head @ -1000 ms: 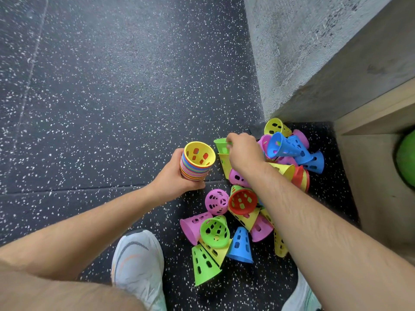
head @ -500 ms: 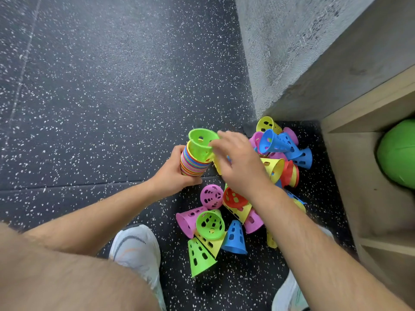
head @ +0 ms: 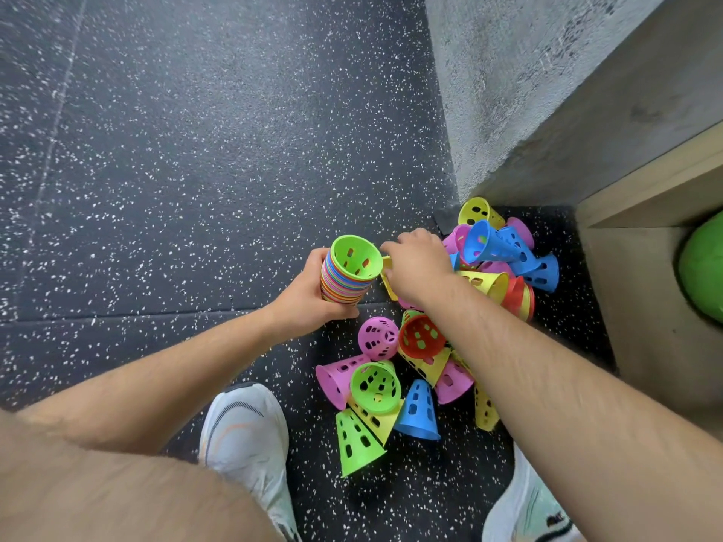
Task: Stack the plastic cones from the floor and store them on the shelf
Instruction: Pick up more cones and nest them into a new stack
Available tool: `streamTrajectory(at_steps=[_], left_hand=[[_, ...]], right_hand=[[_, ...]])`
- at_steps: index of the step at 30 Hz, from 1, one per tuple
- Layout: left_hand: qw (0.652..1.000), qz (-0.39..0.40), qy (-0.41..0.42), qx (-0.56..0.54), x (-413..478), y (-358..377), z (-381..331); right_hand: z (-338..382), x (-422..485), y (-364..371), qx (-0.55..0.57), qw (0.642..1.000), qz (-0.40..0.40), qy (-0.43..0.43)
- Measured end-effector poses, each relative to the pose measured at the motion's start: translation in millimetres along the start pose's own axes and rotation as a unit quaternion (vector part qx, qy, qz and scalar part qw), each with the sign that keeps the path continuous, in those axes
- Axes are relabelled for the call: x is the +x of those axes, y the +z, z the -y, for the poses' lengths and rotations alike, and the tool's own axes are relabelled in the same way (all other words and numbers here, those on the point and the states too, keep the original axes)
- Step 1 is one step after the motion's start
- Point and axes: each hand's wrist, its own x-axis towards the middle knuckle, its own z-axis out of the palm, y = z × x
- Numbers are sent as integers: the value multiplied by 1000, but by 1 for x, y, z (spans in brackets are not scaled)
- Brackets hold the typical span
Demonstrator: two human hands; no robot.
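My left hand grips a stack of nested coloured cones, open end up, with a green cone on top. Just right of the stack, my right hand pinches a yellow cone lying on the floor. Several loose perforated cones in pink, green, blue, yellow and red form a pile on the speckled black floor under my right forearm. More cones lie against the wall corner.
A grey concrete wall rises at the upper right. The wooden shelf unit stands at the right, with a green ball inside. My two white shoes stand on the floor by the pile.
My right hand set the green cone onto the stack, let go of it, and moved down to a yellow cone beside the stack. My left hand kept holding the stack.
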Motion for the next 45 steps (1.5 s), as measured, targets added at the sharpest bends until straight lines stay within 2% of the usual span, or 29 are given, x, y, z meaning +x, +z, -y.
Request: streamTrajectory(at_steps=[5, 8, 11, 14, 16, 19, 22, 26, 33, 35, 40, 45], left_hand=[[1000, -8, 3, -3, 0, 0, 1], [1000, -16, 2, -4, 0, 1, 2], [1000, -22, 3, -3, -4, 1, 2], [1000, -28, 10, -2, -14, 2, 5], [1000, -25, 13, -1, -23, 3, 7], [999, -31, 15, 11, -42, 2, 13], [998, -54, 16, -2, -61, 0, 16], [998, -59, 24, 3, -78, -4, 16], [997, -33, 59, -26, -97, 7, 14], [997, -27, 76, -19, -98, 10, 15], [996, -4, 85, 5, -100, 14, 18], [995, -3, 98, 23, -98, 15, 20]], right_hand=[[6, 0, 2, -27, 1000, -4, 10], [2, -6, -3, 75, 995, -61, 18], [-3, -15, -14, 241, 958, -146, 47], [-1, -32, -24, 354, 909, -217, 41], [8, -49, -30, 384, 886, -260, 15], [24, -79, -30, 379, 881, -282, -28], [38, -103, -19, 344, 901, -259, -55], [58, -128, 0, 312, 930, -174, -85], [69, -154, 4, 392, 917, -54, -45], [66, -158, 8, 387, 920, -57, -33], [56, -178, 35, 320, 938, -127, 28], [63, -196, 61, 248, 967, -35, 51]])
